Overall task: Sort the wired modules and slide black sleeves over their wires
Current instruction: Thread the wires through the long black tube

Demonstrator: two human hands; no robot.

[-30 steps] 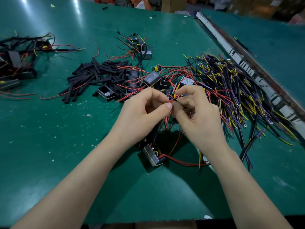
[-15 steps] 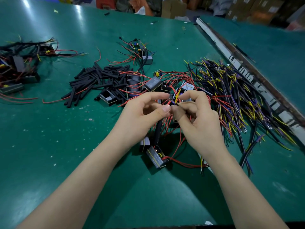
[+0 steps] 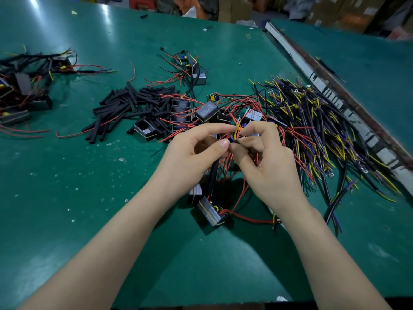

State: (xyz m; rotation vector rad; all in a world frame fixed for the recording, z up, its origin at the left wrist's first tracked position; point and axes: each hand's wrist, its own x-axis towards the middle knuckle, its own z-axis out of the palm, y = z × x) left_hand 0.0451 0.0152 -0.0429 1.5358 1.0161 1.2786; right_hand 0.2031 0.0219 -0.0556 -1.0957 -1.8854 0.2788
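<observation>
- The left hand (image 3: 196, 151) pinches the upper end of a black flexible sleeve tube (image 3: 213, 175) between thumb and forefinger; the sleeve's long axis runs from the fingertips down toward the near edge of the bench (image 3: 67, 186).
- The right hand (image 3: 266, 157) pinches the thin red, yellow and blue wire ends (image 3: 237, 133) just beside the sleeve's mouth, fingertips almost touching the left thumb.
- Those wires loop down to a grey box-shaped module with a yellow stripe (image 3: 210, 212) lying between the forearms, near the front edge.
- Against 1 second ago, both hands sit slightly further from the near edge, and a yellow wire tip now stands clear above them.
</observation>
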